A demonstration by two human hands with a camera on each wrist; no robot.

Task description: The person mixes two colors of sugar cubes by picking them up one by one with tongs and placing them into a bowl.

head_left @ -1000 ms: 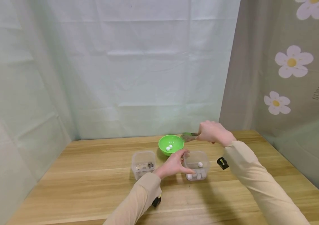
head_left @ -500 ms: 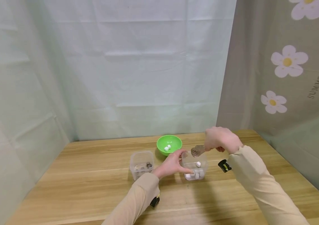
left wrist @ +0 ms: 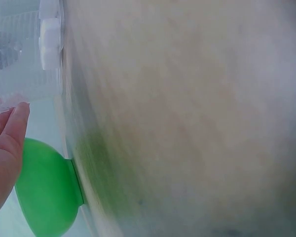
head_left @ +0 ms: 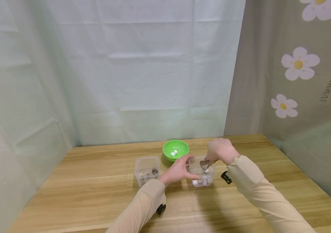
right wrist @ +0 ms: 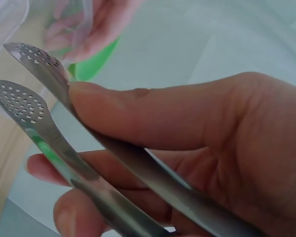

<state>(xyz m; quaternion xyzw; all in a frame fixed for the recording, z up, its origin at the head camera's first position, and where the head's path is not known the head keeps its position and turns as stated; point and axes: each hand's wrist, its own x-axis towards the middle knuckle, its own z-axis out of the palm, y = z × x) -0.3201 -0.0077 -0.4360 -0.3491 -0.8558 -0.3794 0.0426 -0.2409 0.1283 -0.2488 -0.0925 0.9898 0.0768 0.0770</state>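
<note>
My left hand [head_left: 178, 170] holds a clear plastic container [head_left: 213, 174], its thumb and fingers spread around the rim. Several white cubes [head_left: 195, 183] lie on the container's floor. My right hand [head_left: 222, 150] grips metal tongs [right wrist: 138, 165] with perforated tips, the thumb on one arm and fingers along the other. The two tips stand apart in the right wrist view. From the head view, the tongs' tips point down into the container, beside a white cube [head_left: 206, 171] partly covered by them. Whether they touch that cube cannot be told.
Behind the hands stands a green bowl [head_left: 183, 146] with two white cubes [head_left: 173, 154] in it. A second clear container [head_left: 136, 170] sits left of my left hand, with small dark pieces [head_left: 154, 171] inside. Curtains rise behind the wooden table [head_left: 95, 184].
My right hand has brought the tongs from beside the green bowl rightward, then down into the right container. The left hand has kept its hold on that container.
</note>
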